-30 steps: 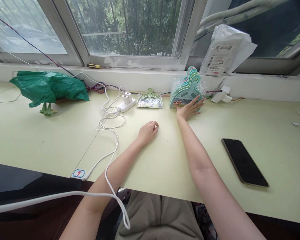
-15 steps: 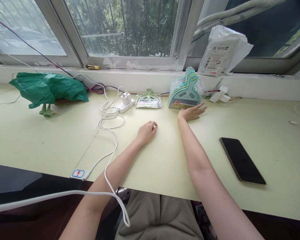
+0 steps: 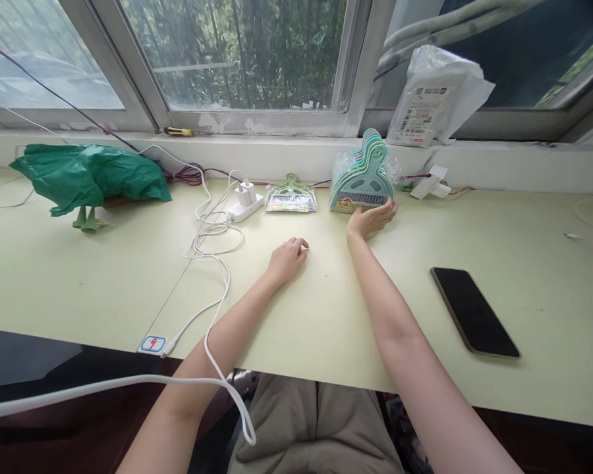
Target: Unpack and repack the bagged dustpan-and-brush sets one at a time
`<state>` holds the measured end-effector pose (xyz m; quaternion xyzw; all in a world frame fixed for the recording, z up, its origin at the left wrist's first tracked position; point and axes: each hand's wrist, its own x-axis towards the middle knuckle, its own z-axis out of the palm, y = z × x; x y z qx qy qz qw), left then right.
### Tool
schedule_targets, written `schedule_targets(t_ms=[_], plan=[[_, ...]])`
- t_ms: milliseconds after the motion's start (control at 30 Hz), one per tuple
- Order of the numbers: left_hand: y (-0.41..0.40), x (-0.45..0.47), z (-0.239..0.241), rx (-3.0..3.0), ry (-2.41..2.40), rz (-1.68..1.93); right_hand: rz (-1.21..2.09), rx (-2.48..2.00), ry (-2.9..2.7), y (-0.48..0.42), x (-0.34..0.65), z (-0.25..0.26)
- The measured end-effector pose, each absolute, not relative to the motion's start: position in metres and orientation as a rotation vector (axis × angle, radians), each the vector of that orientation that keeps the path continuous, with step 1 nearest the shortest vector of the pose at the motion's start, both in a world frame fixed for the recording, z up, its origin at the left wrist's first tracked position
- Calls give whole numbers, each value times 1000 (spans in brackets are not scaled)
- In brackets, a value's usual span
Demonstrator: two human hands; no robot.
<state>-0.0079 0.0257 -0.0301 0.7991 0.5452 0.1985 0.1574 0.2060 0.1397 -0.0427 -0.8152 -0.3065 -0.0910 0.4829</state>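
Note:
A stack of pastel mini dustpan sets (image 3: 362, 176) in clear wrap stands upright against the wall below the window. My right hand (image 3: 370, 219) reaches out to its lower edge, fingers curled against the bottom of the stack. A single wrapped green dustpan set (image 3: 291, 197) lies flat just left of it. My left hand (image 3: 287, 256) rests on the pale green table (image 3: 79, 276) with its fingers loosely curled and nothing in them.
A black phone (image 3: 473, 311) lies face up at the right. A white charger block (image 3: 244, 201) and coiled white cable (image 3: 212, 243) sit left of centre. A green plastic bag (image 3: 89, 176) is at far left. A white parcel (image 3: 432, 99) leans on the sill.
My right hand dropped from the face of the dustpan stack to the table, then curled its fingers at the stack's lower edge. My left hand stayed put.

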Motion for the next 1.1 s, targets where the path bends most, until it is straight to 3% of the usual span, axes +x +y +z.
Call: schedule_targets(t_ms=[100,300,567,967,1100], plan=[[27,-9,-31,2242,1555,611,-235,-1822,-1188,129,190,-37],[41,-25,-31,2062,1744,763,46,-1345,-2296,130,134,-44],[53,-44,-31,1929,1852,837,307,-1654,-2312,145,109,-49],[59,-53,-30,1758,2154,1192,195,-1334,-2383,40,126,-40],[64,-57,-35,1598,2030,1111,352,-1299,-2255,3,151,-39]])
